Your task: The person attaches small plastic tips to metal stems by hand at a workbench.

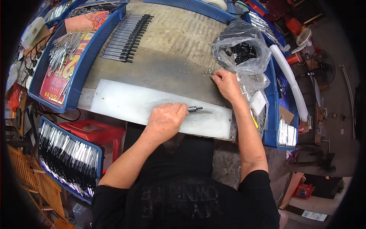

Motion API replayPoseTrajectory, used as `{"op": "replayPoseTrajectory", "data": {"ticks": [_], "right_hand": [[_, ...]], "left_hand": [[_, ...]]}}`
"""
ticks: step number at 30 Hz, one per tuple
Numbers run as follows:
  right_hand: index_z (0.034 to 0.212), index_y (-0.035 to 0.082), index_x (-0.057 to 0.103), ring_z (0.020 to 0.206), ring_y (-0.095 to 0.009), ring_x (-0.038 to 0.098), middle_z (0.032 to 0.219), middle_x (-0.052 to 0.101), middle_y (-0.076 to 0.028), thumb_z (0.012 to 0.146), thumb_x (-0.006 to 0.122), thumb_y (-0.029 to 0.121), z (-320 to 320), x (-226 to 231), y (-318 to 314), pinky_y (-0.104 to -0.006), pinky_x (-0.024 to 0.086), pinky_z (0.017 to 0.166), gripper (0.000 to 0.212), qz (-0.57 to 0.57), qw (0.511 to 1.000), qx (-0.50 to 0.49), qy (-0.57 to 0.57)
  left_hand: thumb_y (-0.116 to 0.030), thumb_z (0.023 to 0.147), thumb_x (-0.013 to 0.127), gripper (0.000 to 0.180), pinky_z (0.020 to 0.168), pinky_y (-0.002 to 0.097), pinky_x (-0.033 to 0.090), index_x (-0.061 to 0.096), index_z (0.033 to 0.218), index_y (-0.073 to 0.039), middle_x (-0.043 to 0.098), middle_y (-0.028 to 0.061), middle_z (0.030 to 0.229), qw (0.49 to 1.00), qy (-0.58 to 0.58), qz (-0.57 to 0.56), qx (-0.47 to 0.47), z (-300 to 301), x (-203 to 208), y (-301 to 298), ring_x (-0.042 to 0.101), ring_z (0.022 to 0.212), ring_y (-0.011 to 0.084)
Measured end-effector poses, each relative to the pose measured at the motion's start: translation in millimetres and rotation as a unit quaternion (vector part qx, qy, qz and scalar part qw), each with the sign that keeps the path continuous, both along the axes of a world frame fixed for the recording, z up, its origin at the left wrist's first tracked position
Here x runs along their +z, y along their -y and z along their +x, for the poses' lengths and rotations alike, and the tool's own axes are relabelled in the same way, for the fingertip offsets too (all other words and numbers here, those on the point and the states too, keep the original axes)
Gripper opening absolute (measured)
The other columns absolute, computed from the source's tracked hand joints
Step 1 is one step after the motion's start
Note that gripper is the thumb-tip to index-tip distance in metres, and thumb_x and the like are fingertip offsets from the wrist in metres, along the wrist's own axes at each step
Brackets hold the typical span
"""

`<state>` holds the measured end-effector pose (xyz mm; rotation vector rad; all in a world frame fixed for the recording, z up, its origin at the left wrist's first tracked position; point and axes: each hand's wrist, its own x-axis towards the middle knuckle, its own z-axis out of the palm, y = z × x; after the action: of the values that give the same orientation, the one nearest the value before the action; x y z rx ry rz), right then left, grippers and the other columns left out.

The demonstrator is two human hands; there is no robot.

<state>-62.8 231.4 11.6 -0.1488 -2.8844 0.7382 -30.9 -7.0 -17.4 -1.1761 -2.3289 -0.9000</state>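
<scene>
My left hand (166,121) is closed around a pen barrel (195,109), whose dark front end points right over a white board (129,98) at the table's near edge. Farther right, my right hand (227,84) has thumb and forefinger pressed together beside a small heap of tiny metal pieces (208,70). Whatever those fingertips pinch is too small to make out. A few more tiny pieces lie loose to the left of the heap. At the upper left of the table, a row of dark-gripped clear pens (127,38) lies side by side.
A clear plastic bag (241,45) of black parts stands at the right. Blue trays line the table: one with thin refills (63,53) at left, one with white parts (286,133) at right. Another blue tray of pens (68,156) sits lower left, beside a red stool (93,133).
</scene>
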Motion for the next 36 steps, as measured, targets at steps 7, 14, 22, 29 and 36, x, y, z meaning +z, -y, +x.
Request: {"op": "replayPoseTrajectory", "data": {"ticks": [7,14,22,29,36], "right_hand": [[0.079,-0.003,0.06,0.076,-0.039,0.058,0.077,0.06,-0.022,0.076,0.056,0.014,-18.0,7.0,6.8,-0.0431,0.045,0.068,0.018,0.129,0.99,0.042,0.04],[0.076,-0.003,0.06,0.078,-0.041,0.057,0.077,0.059,-0.025,0.074,0.05,0.011,-22.6,4.1,5.4,-0.0443,0.044,0.069,0.017,0.147,0.987,0.036,0.06],[0.073,-0.002,0.057,0.052,-0.015,0.054,0.06,0.057,-0.006,0.078,0.056,0.014,15.6,9.3,12.1,-0.0265,0.042,0.053,0.016,-0.224,0.969,-0.024,0.105],[0.08,0.0,0.057,0.058,-0.006,0.054,0.068,0.057,-0.001,0.083,0.057,0.009,52.1,29.6,45.7,-0.0194,0.042,0.052,0.01,-0.454,0.875,0.028,0.166],[0.084,-0.004,0.057,0.062,-0.011,0.059,0.073,0.059,-0.006,0.082,0.055,0.002,66.6,27.2,59.1,-0.0237,0.046,0.055,0.006,-0.333,0.932,0.095,0.106]], "left_hand": [[-0.01,0.07,0.063,0.017,0.046,0.032,0.043,0.056,0.083,-0.003,0.049,0.0052,0.06,1.0,0.002,-0.007,0.006,-0.7,-1.3,-0.8,0.053,0.052,0.0204],[-0.01,0.07,0.063,0.016,0.046,0.032,0.043,0.056,0.083,-0.003,0.049,0.0053,0.059,1.0,0.001,-0.013,0.006,-0.9,-1.5,-1.3,0.053,0.052,0.0204],[-0.012,0.072,0.063,0.016,0.047,0.0322,0.043,0.057,0.083,-0.003,0.05,0.0055,0.059,1.0,0.007,-0.009,0.005,-0.1,1.2,0.2,0.054,0.052,0.0206],[-0.013,0.072,0.064,0.016,0.047,0.0322,0.044,0.058,0.082,-0.003,0.05,0.0055,0.06,1.0,0.003,-0.006,0.003,-0.9,0.2,-0.2,0.054,0.053,0.0203],[-0.015,0.072,0.064,0.017,0.048,0.0321,0.044,0.057,0.083,-0.003,0.05,0.0052,0.06,1.0,0.003,-0.014,0.01,0.1,1.0,0.3,0.055,0.054,0.0201]]}}
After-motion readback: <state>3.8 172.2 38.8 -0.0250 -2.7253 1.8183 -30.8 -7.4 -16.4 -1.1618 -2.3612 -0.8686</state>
